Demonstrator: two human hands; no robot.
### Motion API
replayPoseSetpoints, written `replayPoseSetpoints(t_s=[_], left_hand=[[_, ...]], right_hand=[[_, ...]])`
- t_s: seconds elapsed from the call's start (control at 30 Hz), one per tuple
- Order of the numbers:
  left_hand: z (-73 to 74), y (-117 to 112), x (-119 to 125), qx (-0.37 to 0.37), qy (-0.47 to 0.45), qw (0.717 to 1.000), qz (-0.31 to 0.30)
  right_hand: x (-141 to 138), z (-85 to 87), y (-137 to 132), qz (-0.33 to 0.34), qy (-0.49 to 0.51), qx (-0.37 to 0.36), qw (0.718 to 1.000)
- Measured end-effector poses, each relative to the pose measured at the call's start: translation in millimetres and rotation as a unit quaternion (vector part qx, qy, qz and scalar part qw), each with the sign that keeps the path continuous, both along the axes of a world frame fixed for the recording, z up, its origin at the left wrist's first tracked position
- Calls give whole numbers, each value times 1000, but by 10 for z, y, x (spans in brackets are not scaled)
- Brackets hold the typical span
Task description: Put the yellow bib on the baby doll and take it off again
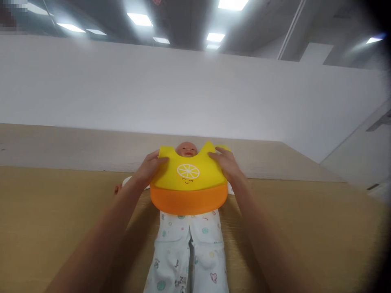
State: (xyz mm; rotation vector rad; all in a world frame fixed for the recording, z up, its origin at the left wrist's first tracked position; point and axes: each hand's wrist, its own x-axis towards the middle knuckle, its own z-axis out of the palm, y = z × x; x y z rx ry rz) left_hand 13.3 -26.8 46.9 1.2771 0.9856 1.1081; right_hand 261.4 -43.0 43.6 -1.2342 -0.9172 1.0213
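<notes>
On the worktop, a doll in white patterned clothes lies face up, a yellow bib with an orange pocket positioned over its torso, the left hand pinching the bib's left upper edge, the right hand its right.

Ylw/orange bib (citrus print) spread o/ doll, lying face-up.

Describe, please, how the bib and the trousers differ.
The bib is yellow with an orange pocket; the trousers are white. The bib shows one large citrus slice above a smile, the trousers many small scattered motifs. The left hand and right hand hold the bib; neither touches the trousers. Both carry pictures.
</notes>
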Motion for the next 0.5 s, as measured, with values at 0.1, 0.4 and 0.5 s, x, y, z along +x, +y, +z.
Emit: replayPoseSetpoints(t_s=[0.1, 0.4, 0.5], left_hand=[[-135, 70, -12, -27, 18, 999, -1], [-367, 186, -47, -69, 5, 998, -7], [-374, 234, -40, -74, 8, 997, 25]], right_hand=[[-21, -155, 83, 13, 12, -31, 999], [-40, -305, 93, 71, -33, -65, 995], [-76, -259, 59, 81, -6, -66, 994]])
